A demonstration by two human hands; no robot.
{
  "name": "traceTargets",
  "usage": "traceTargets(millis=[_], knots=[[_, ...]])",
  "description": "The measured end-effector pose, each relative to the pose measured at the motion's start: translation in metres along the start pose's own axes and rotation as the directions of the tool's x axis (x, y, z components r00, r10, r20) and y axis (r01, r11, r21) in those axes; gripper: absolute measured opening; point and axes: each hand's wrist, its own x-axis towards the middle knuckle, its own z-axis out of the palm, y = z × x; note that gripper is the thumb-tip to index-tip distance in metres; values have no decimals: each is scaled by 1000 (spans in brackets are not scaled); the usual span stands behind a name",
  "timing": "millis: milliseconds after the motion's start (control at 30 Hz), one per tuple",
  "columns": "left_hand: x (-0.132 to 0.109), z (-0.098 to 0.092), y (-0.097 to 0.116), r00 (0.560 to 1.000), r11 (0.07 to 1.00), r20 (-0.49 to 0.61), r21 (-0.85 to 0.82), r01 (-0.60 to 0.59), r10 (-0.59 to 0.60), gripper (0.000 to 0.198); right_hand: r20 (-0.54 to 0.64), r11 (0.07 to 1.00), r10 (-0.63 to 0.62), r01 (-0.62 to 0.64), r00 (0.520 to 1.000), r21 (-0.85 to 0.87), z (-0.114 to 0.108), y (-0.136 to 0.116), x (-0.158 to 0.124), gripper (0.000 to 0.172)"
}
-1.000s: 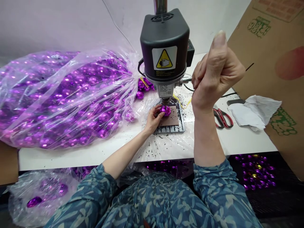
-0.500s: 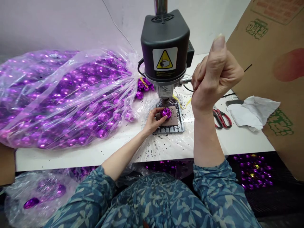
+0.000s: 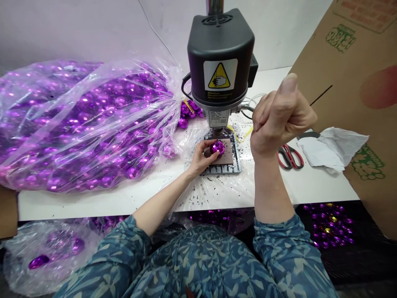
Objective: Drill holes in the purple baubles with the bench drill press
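Observation:
A shiny purple faceted ball is pinched between the thumb and fingers of my left hand. It rests on a brown pad on the slotted metal base of a drill press, right under the chuck. My right hand is raised at the press's right side, its fingers curled round the feed lever, whose thin dark end sticks out behind the hand.
A big clear bag of purple balls covers the table's left. Loose balls lie behind the base. Red-black scissors, crumpled white paper and a tall cardboard box are on the right. Dark shavings dot the table.
My right hand has come down with the lever, and the drill head looks slightly shifted to the right in view. My left hand still holds the ball in the same place.

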Motion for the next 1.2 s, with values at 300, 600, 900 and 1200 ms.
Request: traceTargets(millis=[300,600,900,1200], knots=[[0,-3,0,1000,1000,22,4,-11,11,40,-25,984,-123,126,992,127,-5,17,-7,65],[-1,-2,-1,1000,1000,10,11,-18,18,42,-10,976,-214,214,977,24,-15,29,-20,63],[-1,-2,-3,1000,1000,2,3,-21,21,42,-52,915,-359,363,932,175,-20,48,-26,64],[-2,1,2,1000,1000,-7,-9,11,-11,44,-23,997,-45,47,999,67,10,7,12,64]])
